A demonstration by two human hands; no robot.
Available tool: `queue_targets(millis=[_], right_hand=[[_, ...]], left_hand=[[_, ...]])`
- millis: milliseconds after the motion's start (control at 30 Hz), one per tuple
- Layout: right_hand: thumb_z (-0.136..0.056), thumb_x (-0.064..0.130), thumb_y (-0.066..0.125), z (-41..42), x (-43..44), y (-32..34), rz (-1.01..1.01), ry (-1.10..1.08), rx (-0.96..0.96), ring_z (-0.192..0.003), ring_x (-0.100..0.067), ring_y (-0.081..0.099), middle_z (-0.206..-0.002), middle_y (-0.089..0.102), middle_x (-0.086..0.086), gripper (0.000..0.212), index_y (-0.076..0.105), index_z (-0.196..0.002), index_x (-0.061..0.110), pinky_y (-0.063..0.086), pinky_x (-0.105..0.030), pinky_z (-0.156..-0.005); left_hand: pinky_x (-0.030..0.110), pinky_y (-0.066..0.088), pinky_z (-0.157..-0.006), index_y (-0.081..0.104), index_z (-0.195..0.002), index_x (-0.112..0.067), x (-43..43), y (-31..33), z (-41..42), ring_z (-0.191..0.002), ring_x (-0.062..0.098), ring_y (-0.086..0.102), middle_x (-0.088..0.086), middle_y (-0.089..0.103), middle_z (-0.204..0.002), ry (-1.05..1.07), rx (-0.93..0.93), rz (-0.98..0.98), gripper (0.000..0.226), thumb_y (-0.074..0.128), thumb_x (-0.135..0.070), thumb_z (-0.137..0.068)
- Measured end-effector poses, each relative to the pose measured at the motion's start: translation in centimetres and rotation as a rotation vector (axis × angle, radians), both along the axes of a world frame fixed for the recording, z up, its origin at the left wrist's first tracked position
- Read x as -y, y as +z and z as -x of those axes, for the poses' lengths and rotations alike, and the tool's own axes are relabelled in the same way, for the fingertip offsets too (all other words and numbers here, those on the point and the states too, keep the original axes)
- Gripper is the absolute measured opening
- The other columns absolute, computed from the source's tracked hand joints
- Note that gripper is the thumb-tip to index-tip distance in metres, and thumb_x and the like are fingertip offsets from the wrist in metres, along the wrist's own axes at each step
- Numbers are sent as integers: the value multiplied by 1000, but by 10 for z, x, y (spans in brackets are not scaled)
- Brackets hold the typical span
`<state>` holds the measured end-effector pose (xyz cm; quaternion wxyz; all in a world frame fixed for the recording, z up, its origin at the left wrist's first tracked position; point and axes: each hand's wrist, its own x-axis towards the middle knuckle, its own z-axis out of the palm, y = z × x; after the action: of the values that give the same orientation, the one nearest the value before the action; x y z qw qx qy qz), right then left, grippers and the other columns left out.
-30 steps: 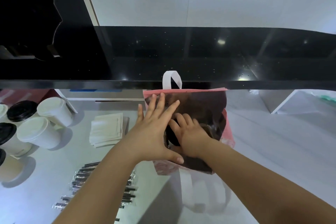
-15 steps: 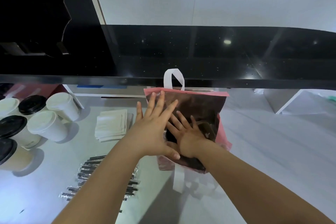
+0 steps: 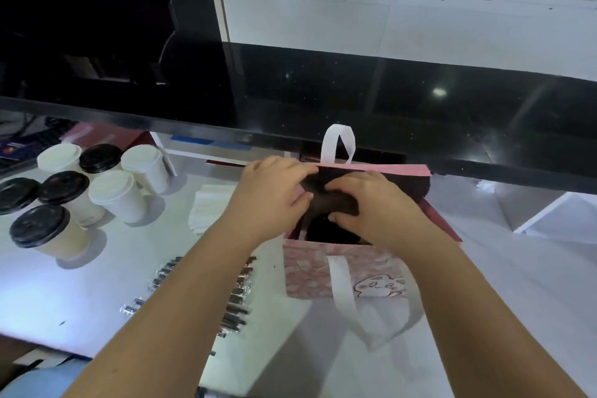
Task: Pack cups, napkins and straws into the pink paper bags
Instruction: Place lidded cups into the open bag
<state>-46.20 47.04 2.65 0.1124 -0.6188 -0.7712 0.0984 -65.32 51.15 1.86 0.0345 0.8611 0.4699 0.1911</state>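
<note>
Seven cups (image 3: 111, 191), lidded black or white, are grouped upright at the left of the tabletop (image 3: 97, 294), well apart from the bag (image 3: 323, 271). Napkins (image 3: 210, 210) are stacked between cups and bag. Wrapped straws (image 3: 161, 271) are laid in a row nearer the body, partly hidden by the left forearm. None of these is seen inside the bag.

The bag is stood upright at centre, mouth up, with the far handle (image 3: 337, 145) raised and the near one hung down the front.

The left hand (image 3: 274, 194) is set at the left of the mouth, fingers (image 3: 281, 168) curled together over the rim onto the brown inside. The right hand (image 3: 374, 207) is laid across the mouth, fingers curled, thumb below, a fold of the brown inner wall apparently pinched. Whether anything else is held cannot be told because the spot is dark and blurred.

Step judged: the bag is being opened and squared, and packing is not yet begun.

Next move judged:
- The mouth is to be spread fully and the side folds pushed out, so that the base sits flat.
- One hand is then to be freed for a cup at the left, with the other left on the rim as a steady.
- Cups are to be lowered upright. The light bag is likely to tip or fold shut if released unloaded.
</note>
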Motion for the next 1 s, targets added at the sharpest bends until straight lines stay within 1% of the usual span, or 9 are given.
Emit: queue_targets(millis=[133,267,367,467,567,700,800,867,1000], right_hand=[[-86,26,65,37,-7,9,-143,38,-39,-104,-24,54,-111,65,0,31,64,-117,22,47,-40,-89],[-89,31,62,85,-21,11,-174,106,-57,-118,-22,47,-126,61,0,41,58,-129,24,38,-35,-97],[-90,34,62,127,-32,13,-187,186,-64,-122,-20,43,-131,58,2,45,54,-133,26,38,-36,-101],[-90,36,60,172,-44,14,-168,230,-70,-124,-19,40,-133,56,6,46,53,-134,28,36,-37,-103],[-89,35,62,220,-58,14,-162,281,-80,-125,-20,39,-133,55,5,46,53,-133,27,36,-37,-103],[-87,30,66,285,-78,8,-150,355,-115,-118,-23,44,-125,60,2,44,56,-129,23,38,-35,-97],[-84,30,67,331,-93,-2,-103,412,-101,-119,-22,44,-126,59,3,47,55,-129,25,39,-36,-97],[-83,30,68,360,-103,-10,-70,437,-108,-118,-22,44,-126,58,4,46,55,-127,26,40,-36,-93],[-81,29,69,416,-120,-36,21,511,-89,-118,-24,43,-122,58,0,48,55,-127,26,42,-40,-91]], left_hand=[[41,36,-96,58,-124,-35,-5,5,19,-116,20,48,-8,59,-120,154,18,-42,35,57,-37,-89],[42,35,-96,60,-123,-29,-7,6,64,-117,23,47,-3,59,-121,301,60,-39,35,60,-33,-88],[42,32,-96,59,-124,-30,-6,5,105,-119,25,45,-3,58,-123,398,58,-35,36,59,-32,-88],[43,33,-96,58,-125,-31,-6,5,152,-119,26,45,-3,58,-123,483,39,0,38,59,-33,-87],[42,36,-94,59,-123,-32,-5,3,202,-114,26,48,-4,59,-117,528,41,26,40,61,-35,-83],[40,37,-94,58,-123,-34,-7,-4,267,-113,24,47,-6,58,-118,613,30,66,44,62,-36,-80],[41,39,-94,59,-124,-32,-10,-11,313,-115,26,48,-5,60,-119,675,32,94,46,61,-35,-78],[40,42,-91,59,-124,-31,-12,-17,344,-114,27,49,-3,61,-115,725,46,107,47,61,-33,-77],[38,40,-92,60,-123,-31,-15,-37,398,-116,27,47,-3,60,-116,817,81,155,44,62,-31,-78]])
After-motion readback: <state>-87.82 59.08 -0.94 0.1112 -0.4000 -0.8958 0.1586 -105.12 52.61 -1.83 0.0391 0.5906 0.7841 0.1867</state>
